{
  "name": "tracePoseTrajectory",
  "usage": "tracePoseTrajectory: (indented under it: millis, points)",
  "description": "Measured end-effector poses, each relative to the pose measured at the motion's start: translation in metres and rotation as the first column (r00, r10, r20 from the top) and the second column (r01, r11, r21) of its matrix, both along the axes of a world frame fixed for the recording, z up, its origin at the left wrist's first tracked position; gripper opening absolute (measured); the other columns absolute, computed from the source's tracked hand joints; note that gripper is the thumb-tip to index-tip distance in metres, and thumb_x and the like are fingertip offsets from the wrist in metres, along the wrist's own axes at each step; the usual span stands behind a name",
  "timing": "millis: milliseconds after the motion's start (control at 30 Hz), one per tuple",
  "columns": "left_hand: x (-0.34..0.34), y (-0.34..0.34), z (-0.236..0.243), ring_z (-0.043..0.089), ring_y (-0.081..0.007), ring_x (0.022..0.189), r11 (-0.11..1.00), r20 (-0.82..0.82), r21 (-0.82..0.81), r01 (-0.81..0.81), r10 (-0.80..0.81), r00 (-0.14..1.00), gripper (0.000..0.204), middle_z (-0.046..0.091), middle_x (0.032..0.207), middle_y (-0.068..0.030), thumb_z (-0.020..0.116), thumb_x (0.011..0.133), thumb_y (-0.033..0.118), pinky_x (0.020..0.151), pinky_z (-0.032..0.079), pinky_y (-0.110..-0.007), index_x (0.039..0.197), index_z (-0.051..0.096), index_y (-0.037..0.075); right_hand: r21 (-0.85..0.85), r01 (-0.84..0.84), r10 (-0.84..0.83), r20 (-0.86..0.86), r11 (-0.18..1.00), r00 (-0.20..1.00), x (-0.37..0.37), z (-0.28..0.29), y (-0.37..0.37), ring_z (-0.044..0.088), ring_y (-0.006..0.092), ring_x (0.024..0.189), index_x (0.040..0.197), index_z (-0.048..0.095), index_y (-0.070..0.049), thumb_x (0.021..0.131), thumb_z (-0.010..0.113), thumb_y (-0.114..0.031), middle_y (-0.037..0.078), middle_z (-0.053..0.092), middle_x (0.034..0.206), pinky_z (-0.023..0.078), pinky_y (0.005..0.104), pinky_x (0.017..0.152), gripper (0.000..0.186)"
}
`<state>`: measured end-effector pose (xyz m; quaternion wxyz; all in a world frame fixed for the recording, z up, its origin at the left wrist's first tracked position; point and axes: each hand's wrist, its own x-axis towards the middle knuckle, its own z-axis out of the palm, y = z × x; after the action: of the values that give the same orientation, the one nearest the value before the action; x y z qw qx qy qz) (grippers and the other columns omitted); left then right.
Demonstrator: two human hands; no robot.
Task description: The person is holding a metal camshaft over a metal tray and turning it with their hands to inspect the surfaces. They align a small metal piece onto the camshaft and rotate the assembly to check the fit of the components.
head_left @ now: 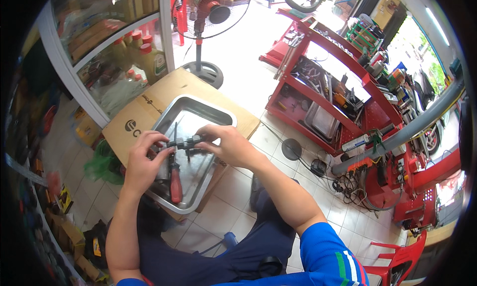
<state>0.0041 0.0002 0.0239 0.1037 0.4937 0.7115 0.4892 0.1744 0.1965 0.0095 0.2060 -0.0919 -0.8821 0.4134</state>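
Note:
Between both hands is a small black and silver mechanical part (185, 143), whose exact kind I cannot make out. My left hand (143, 159) pinches its left end with thumb and fingers. Its right end is gripped by my right hand (229, 144), thumb below and fingers above. The part is held over a shallow metal tray (224, 118). In the tray, a screwdriver (176, 184) with a red handle lies with its shaft passing beneath the part. A silvery cylindrical piece (162, 174) rests beside it, partly hidden by my left hand.
The tray stands on a cardboard box (186, 82). A pedestal fan (198, 52) is beyond it. To the right stands a red tool cart (303, 122) loaded with tools. A glass cabinet (82, 62) with bottles is at the left, and a red plastic chair (410, 258) at lower right.

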Motion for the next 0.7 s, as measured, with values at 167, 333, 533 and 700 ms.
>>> tracePoseTrajectory:
  millis: [167, 333, 533, 700]
  points:
    - [-0.010, 0.002, -0.011, 0.066, -0.0258, 0.096, 1.000, -0.026, 0.010, -0.011, 0.012, 1.000, 0.027, 0.067, 0.108, -0.0122, 0.063, 0.103, 0.020, 0.088, 0.051, -0.034, 0.103, 0.072, -0.005, 0.010, 0.015, -0.015, 0.020, 1.000, 1.000, 0.001, 0.001, -0.001, 0.074, 0.0331, 0.092, 0.114, 0.069, -0.004, 0.093, 0.077, -0.023, 0.018, 0.074, 0.100, 0.057, 0.0412, 0.081, 0.029]
    - [-0.012, -0.002, -0.015, 0.065, -0.0237, 0.100, 0.997, -0.050, -0.053, 0.047, -0.049, 0.998, 0.024, 0.066, 0.110, -0.0109, 0.064, 0.103, 0.019, 0.090, 0.050, -0.033, 0.101, 0.073, -0.003, -0.046, 0.023, -0.021, 0.052, 0.999, 0.998, 0.000, 0.005, -0.004, 0.075, 0.0244, 0.094, 0.116, 0.069, 0.000, 0.092, 0.078, -0.015, 0.014, 0.076, 0.101, 0.056, 0.0361, 0.086, 0.029]
    - [-0.007, 0.000, -0.010, 0.065, -0.0225, 0.100, 1.000, -0.054, 0.012, 0.021, -0.020, 0.998, 0.023, 0.067, 0.110, -0.0103, 0.072, 0.098, 0.021, 0.088, 0.051, -0.033, 0.102, 0.073, -0.001, -0.016, 0.046, -0.045, 0.055, 0.999, 0.997, 0.000, 0.009, -0.005, 0.075, 0.0285, 0.096, 0.114, 0.066, 0.001, 0.093, 0.079, -0.018, 0.017, 0.074, 0.100, 0.056, 0.0380, 0.083, 0.032]
    - [-0.009, 0.001, -0.015, 0.065, -0.0222, 0.101, 0.999, -0.094, -0.007, -0.049, 0.048, 0.994, 0.023, 0.068, 0.110, -0.0101, 0.072, 0.098, 0.020, 0.089, 0.050, -0.033, 0.103, 0.073, -0.002, -0.009, 0.033, -0.033, 0.041, 0.999, 0.999, -0.001, 0.008, -0.004, 0.076, 0.0271, 0.096, 0.115, 0.067, 0.001, 0.092, 0.079, -0.017, 0.017, 0.074, 0.099, 0.056, 0.0371, 0.083, 0.032]
